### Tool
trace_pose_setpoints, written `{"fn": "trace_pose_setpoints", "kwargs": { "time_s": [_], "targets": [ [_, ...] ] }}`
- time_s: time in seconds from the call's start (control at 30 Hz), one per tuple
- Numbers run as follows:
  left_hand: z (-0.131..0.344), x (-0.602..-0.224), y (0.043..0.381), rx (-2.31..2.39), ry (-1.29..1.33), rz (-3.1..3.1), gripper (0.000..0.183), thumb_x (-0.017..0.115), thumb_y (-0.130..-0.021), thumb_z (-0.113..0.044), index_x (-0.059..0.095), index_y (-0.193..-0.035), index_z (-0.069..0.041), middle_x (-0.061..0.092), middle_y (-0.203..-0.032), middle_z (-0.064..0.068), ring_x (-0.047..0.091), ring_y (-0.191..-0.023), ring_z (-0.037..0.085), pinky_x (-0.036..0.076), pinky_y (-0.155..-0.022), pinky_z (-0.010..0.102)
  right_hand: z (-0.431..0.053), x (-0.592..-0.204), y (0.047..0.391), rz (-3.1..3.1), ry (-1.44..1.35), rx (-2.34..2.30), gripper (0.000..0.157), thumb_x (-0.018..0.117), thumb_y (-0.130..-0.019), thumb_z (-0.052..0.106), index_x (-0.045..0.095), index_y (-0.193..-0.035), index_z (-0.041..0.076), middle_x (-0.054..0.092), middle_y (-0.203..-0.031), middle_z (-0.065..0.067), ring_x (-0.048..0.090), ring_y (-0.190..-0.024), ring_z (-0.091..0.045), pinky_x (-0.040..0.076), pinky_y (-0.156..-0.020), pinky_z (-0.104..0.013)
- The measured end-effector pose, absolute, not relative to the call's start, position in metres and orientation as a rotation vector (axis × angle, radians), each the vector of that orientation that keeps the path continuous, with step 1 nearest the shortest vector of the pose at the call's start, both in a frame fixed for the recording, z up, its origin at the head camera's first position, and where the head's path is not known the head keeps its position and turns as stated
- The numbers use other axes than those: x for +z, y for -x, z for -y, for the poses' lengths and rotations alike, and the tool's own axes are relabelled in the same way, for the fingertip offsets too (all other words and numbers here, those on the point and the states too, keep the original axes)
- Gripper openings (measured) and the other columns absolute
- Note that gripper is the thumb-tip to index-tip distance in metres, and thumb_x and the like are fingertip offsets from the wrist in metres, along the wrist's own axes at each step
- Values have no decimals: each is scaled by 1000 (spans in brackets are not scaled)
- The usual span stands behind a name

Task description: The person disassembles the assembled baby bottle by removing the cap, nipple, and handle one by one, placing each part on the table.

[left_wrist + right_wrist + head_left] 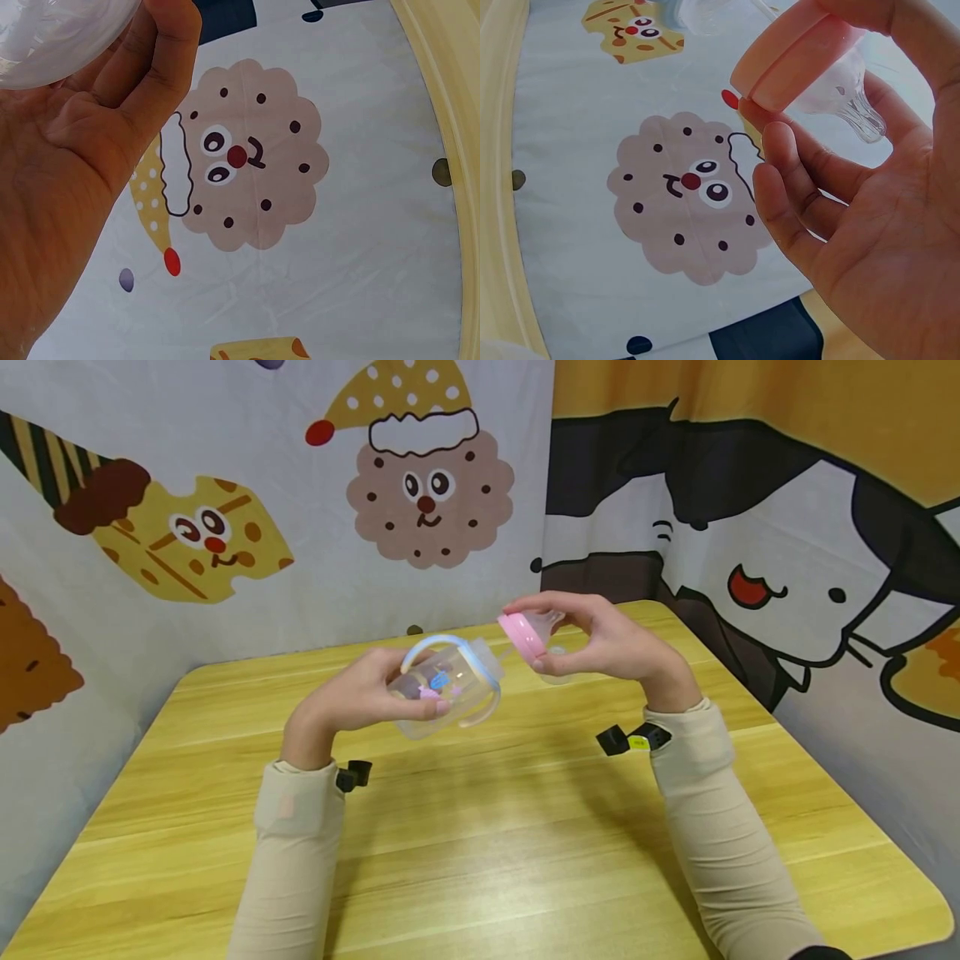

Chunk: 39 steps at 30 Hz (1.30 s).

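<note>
My left hand grips a clear baby bottle, thumb on the near side. The bottle tilts with its open neck toward the right and has a pale blue two-handled ring and small coloured prints. In the left wrist view only the rounded bottle base shows. Between thumb and fingers, my right hand pinches a pink collar with a clear nipple. The collar is apart from the bottle neck, facing it. A thin clear straw shows between them; its ends are hard to make out.
A clear, cup-like piece stands on the wooden table behind my right hand, partly hidden. Curtains with cartoon prints hang along the table's far and right sides.
</note>
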<state>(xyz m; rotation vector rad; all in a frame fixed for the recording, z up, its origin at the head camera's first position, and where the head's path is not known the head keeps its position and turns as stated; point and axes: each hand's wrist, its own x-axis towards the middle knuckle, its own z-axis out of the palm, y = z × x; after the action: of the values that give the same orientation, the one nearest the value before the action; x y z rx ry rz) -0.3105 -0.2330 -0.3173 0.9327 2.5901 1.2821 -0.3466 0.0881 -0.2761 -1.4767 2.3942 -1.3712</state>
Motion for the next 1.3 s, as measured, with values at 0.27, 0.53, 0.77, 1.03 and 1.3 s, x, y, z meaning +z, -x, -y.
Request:
{"fn": "trace_pose_setpoints", "kwargs": {
  "time_s": [0.27,0.53,0.77,1.03,1.3],
  "targets": [
    [232,-317,310,1284,-902,-2576,34,79,-81,-33,64,-109,-21,68,-91,7,64,-79,29,55,-69,38,-90,-276,348,-2388,1477,-1390,57,72,-78,1,57,-133,6,61,-121,-6,53,-105,-18,44,-91,-39],
    [232,-317,310,1274,-906,-2582,34,79,-81,-35,65,-108,-21,68,-90,6,65,-77,27,55,-69,39,-91,-275,349,-2381,1476,-1401,57,73,-78,0,57,-132,5,62,-123,-7,53,-105,-19,43,-92,-44],
    [233,-318,310,1252,-940,-2602,32,78,-81,-35,65,-108,-22,69,-91,4,65,-76,22,55,-69,39,-91,-275,348,-2389,1475,-1410,57,73,-77,-1,57,-132,4,62,-122,-6,53,-105,-18,43,-92,-45],
    [233,-317,310,1247,-924,-2604,31,78,-82,-36,65,-107,-23,69,-91,3,64,-77,22,55,-71,40,-93,-274,348,-2400,1493,-1404,57,72,-77,-2,57,-132,3,62,-122,-8,52,-105,-17,43,-90,-35],
    [232,-317,311,1242,-936,-2606,33,78,-82,-36,65,-109,-23,69,-92,4,65,-78,24,55,-70,39,-95,-274,349,-2422,1490,-1412,57,74,-77,-2,57,-132,4,62,-121,-6,52,-106,-17,42,-91,-43]
  ]
}}
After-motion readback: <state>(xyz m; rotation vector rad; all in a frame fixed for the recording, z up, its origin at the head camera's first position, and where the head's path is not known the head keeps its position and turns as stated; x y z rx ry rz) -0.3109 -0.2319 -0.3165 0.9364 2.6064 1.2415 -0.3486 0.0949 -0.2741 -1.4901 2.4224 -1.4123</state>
